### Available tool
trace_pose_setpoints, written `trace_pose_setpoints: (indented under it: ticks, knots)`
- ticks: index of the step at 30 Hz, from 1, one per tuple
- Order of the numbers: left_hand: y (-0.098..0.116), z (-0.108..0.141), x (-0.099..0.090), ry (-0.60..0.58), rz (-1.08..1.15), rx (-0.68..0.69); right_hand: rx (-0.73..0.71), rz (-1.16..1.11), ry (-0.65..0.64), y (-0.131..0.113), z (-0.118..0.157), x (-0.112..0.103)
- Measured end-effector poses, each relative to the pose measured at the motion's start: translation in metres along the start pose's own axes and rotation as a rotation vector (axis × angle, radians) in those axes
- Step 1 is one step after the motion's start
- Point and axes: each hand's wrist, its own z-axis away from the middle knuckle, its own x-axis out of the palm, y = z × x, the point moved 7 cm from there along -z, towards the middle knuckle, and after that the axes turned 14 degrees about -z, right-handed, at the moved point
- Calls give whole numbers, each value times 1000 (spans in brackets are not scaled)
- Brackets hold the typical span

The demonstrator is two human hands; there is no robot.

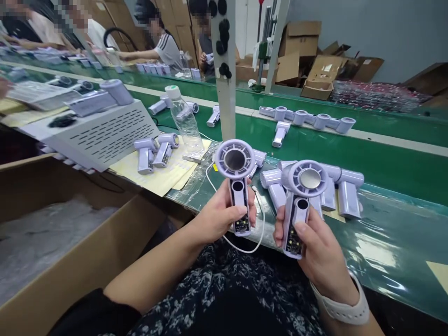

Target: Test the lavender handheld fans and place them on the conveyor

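Two lilac handheld fans are held upright side by side above my lap, each with a round slotted head and a handle whose front shows bare circuit parts. My left hand (224, 210) is wrapped around the handle of the left fan (235, 159), its thumb across the front. Around the handle of the right fan (310, 178) closes my right hand (311, 238), thumb on the front near the circuit board. Behind them several more lilac fans (350, 193) lie on the green bench. A white cable (261, 224) loops between my hands.
A plastic bottle (185, 121) stands on yellow paper left of my hands, near two more fans (145, 156). Beyond runs a green conveyor (245, 123) carrying fans. An open cardboard box (87, 252) is at lower left. Co-workers (168, 49) sit across the line.
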Motion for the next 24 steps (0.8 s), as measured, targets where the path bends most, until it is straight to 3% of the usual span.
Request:
trace_pose_setpoints:
  ticks: [5,10,14,16,19,24]
  knots:
    - [-12,6,-10,28,-117,-102,89,-31,69,20,-12,-1]
    - [-5,9,-14,97,-85,-93,122,-81,38,24,-19,6]
    - [5,16,-4,-23,87,-83,140,-67,-39,24,-16,10]
    - [8,17,-2,-63,59,-58,117,-71,-46,23,-16,10]
    - [1,12,-9,7,-32,-54,93,-72,-6,23,-16,7]
    - [-19,2,-21,165,57,-94,79,-43,71,22,-13,0]
